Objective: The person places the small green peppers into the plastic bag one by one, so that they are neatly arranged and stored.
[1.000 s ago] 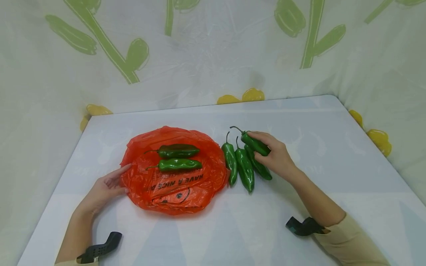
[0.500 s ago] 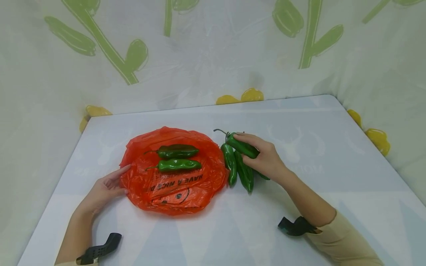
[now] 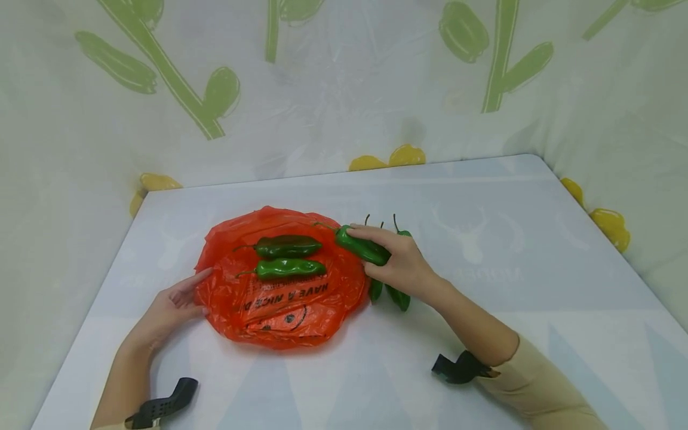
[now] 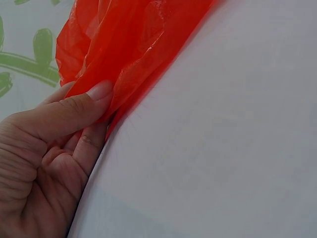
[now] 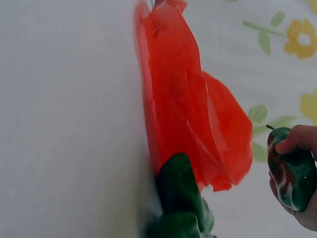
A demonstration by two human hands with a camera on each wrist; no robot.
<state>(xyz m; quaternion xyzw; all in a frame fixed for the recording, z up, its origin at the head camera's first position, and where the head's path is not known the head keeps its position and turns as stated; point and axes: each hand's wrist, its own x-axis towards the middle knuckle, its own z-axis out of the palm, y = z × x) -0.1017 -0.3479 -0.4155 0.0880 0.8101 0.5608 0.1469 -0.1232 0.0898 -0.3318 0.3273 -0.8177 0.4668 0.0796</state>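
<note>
My left hand [image 3: 168, 312] pinches the left edge of a red plastic bag [image 3: 328, 316], thumb on top, as the left wrist view shows. The bag lies spread on the table with its mouth rolled wide. Inside it two green chili peppers rest side by side, one darker [image 3: 290, 245] and one brighter [image 3: 291, 268]. A third green chili pepper [image 3: 361, 246] is gripped between thumb and fingers of my right hand [image 3: 405, 260], over the bag's right rim, stem pointing left. Under that hand, several more green peppers [image 3: 399, 297] lie beside the bag, partly hidden.
The white table [image 3: 484, 239] carries faint grey patterns, its far edge meeting a pale curtain [image 3: 344, 89] printed with green stems and yellow flowers. Black wrist mounts [image 3: 166, 401] sit on both forearms, close over the table.
My right hand has carried its pepper leftward from above the loose peppers to the bag's right rim. The left hand keeps its place at the bag's edge.
</note>
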